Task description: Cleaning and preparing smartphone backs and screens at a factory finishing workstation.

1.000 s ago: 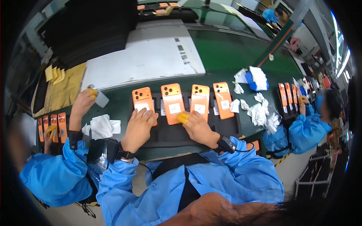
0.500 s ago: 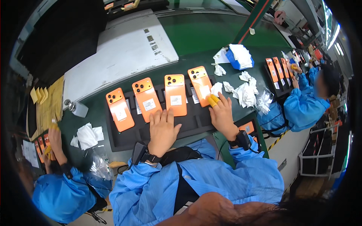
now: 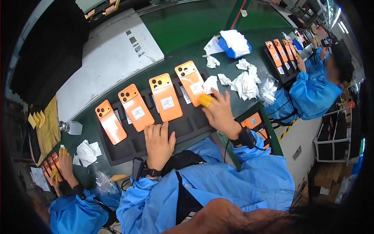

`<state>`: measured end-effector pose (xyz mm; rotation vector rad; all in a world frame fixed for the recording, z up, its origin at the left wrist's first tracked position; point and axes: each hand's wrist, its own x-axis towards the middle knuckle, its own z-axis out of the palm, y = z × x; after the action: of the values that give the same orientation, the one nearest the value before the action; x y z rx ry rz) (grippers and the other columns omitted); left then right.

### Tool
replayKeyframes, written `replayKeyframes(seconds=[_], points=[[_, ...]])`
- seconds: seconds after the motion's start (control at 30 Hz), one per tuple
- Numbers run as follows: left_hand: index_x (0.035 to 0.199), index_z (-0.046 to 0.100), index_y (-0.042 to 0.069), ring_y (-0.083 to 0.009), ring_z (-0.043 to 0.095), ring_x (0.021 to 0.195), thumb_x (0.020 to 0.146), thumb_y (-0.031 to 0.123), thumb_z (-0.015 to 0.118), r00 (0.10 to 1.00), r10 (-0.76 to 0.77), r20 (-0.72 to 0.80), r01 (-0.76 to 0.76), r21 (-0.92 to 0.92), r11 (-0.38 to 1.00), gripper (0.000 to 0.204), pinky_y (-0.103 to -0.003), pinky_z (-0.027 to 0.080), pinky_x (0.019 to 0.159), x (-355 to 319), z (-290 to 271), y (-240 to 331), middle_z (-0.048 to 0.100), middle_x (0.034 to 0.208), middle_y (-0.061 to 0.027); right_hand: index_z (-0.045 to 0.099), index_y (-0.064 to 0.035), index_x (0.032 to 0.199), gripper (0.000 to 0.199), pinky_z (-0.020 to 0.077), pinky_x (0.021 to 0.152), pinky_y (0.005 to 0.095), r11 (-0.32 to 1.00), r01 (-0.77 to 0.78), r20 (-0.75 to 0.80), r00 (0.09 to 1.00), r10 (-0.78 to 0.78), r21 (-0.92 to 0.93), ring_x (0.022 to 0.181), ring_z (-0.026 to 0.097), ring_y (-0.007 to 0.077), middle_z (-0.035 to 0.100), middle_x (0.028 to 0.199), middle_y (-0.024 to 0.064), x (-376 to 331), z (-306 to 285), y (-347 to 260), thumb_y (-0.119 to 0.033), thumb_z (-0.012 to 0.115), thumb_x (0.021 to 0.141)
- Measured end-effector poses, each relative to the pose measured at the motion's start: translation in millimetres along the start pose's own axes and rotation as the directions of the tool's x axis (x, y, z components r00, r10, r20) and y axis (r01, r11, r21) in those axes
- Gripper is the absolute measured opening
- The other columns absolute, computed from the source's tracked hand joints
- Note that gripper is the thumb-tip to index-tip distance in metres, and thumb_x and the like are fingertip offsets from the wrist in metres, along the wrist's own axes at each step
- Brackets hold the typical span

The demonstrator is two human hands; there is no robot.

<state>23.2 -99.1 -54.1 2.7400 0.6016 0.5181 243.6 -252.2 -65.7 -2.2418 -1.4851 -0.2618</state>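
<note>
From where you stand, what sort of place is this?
Probably a factory or workshop: orange phones lie on a black tray on a green table, and co-workers in blue jackets are on both sides.

I'm remotely watching green table (image 3: 257,50) carrying black tray (image 3: 187,125); wipes (image 3: 245,84) lying either side, bottle (image 3: 74,128) resting left, blue box (image 3: 229,51) sitting right.

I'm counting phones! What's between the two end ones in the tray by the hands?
Two more phones, with white slips in the gaps. The head view shows it.
</note>
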Motion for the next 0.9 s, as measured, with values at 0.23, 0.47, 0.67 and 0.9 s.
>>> replayKeyframes(seconds=[0.23, 0.47, 0.67, 0.9], points=[[0.114, 0.064, -0.001, -0.0350, 0.055, 0.100, 0.082, 0.016, 0.073, 0.995, 0.035, -0.093, -0.042, -0.070, 0.997, 0.037, -0.046, 0.046, 0.091, -2.5, 3.4, -6.0, 0.060, 0.104, -0.0156, 0.068, -0.0030, 0.112, 0.032, 0.0357, 0.096, 0.0565, 0.980, -0.173, -0.071, 0.983, 0.167, -0.096, 0.108, 0.055, 0.0350, 0.061, 0.105, 0.0151, 23.6, 7.9, 36.6, -0.021, 0.070, 0.086], [0.097, 0.067, 0.001, -0.0338, 0.057, 0.095, 0.080, 0.014, 0.074, 0.989, 0.042, -0.141, -0.059, -0.121, 0.991, 0.023, -0.044, 0.047, 0.086, -2.2, 3.6, -7.2, 0.061, 0.097, -0.0125, 0.073, -0.0062, 0.089, 0.011, 0.0405, 0.087, 0.0487, 0.964, -0.229, -0.273, 0.944, 0.186, -0.135, 0.092, 0.058, 0.0326, 0.064, 0.089, 0.0115, 16.8, 8.1, 56.7, -0.015, 0.070, 0.083], [0.093, 0.068, 0.002, -0.0326, 0.057, 0.093, 0.079, 0.014, 0.074, 0.987, 0.042, -0.158, -0.063, -0.134, 0.989, 0.020, -0.044, 0.047, 0.084, -2.0, 5.4, -11.9, 0.060, 0.094, -0.0116, 0.068, -0.0044, 0.111, 0.036, 0.0399, 0.093, 0.0488, 0.960, -0.218, -0.256, 0.952, 0.169, -0.176, 0.105, 0.055, 0.0368, 0.062, 0.112, 0.0150, 14.8, -19.4, 36.8, -0.010, 0.073, 0.076], [0.093, 0.068, 0.003, -0.0323, 0.057, 0.092, 0.079, 0.014, 0.074, 0.985, 0.045, -0.168, -0.071, -0.149, 0.986, 0.019, -0.044, 0.047, 0.083, -0.6, 5.9, -13.1, 0.060, 0.094, -0.0113, 0.066, -0.0031, 0.096, 0.027, 0.0400, 0.099, 0.0513, 0.990, 0.140, 0.012, 0.990, -0.140, -0.005, 0.099, 0.057, 0.0357, 0.059, 0.099, 0.0141, 16.7, -10.9, -21.0, -0.011, 0.076, 0.072]])
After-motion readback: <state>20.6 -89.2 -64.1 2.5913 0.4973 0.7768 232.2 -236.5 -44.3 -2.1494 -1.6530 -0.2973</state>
